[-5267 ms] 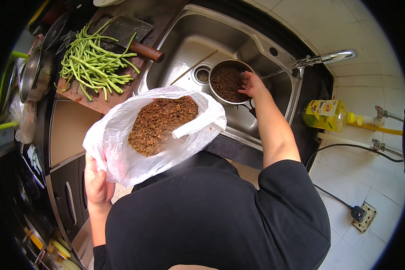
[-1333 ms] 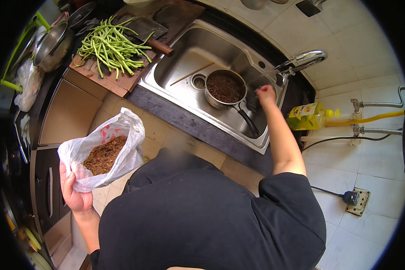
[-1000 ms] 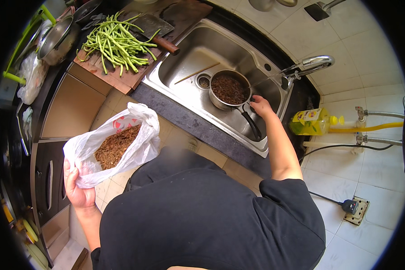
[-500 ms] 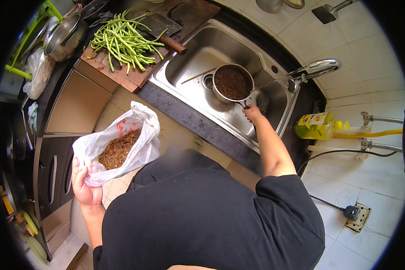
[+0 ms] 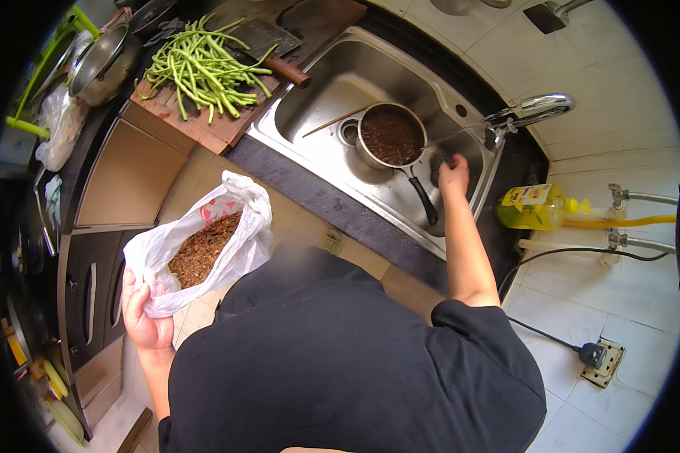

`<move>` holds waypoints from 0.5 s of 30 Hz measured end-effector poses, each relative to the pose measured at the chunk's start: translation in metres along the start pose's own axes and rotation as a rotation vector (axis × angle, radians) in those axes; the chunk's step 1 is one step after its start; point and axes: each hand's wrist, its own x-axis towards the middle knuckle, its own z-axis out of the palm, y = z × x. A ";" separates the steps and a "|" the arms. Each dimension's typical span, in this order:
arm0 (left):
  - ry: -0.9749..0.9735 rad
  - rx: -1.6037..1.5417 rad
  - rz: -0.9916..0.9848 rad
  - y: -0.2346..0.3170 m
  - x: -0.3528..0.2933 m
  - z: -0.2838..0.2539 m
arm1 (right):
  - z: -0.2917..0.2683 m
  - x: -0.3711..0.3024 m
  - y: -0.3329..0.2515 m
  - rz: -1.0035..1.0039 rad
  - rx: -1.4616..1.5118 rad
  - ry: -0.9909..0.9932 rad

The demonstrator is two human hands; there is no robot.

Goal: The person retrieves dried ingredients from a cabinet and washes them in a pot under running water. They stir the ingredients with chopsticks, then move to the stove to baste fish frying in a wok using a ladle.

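My left hand (image 5: 145, 317) is closed on the rim of a white plastic bag (image 5: 253, 204), which gapes wide. Inside the bag lies a heap of brown, crumbly, shredded material (image 5: 202, 253). My right hand (image 5: 455, 177) is over the right side of the steel sink, fingers loosely apart, beside a dark scouring pad (image 5: 437, 167) that it partly hides; no object shows in its grip. Left of it stands a saucepan (image 5: 364, 155) with a black handle (image 5: 425, 202), holding dark brown wet material (image 5: 391, 137). A thin water stream runs from the tap (image 5: 540, 109) into the saucepan.
Green long beans (image 5: 204, 68) and a cleaver (image 5: 283, 69) lie on a wooden board (image 5: 219, 136) left of the sink (image 5: 321, 83). A chopstick (image 5: 332, 122) rests by the drain. A yellow bottle (image 5: 533, 208) is at right. Metal pots (image 5: 102, 68) crowd the left counter.
My right hand has let go of the saucepan's handle and moved right and slightly up toward the scouring pad. My left hand and the bag have barely shifted.
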 end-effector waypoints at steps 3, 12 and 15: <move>-0.018 -0.008 0.001 -0.001 -0.002 0.000 | -0.067 0.039 -0.067 -0.311 0.385 0.295; -0.077 -0.004 -0.051 -0.005 0.009 0.013 | -0.141 0.088 -0.146 -0.141 0.773 0.116; -0.089 -0.020 -0.057 -0.007 0.009 0.009 | -0.124 0.080 -0.135 -0.173 0.654 0.243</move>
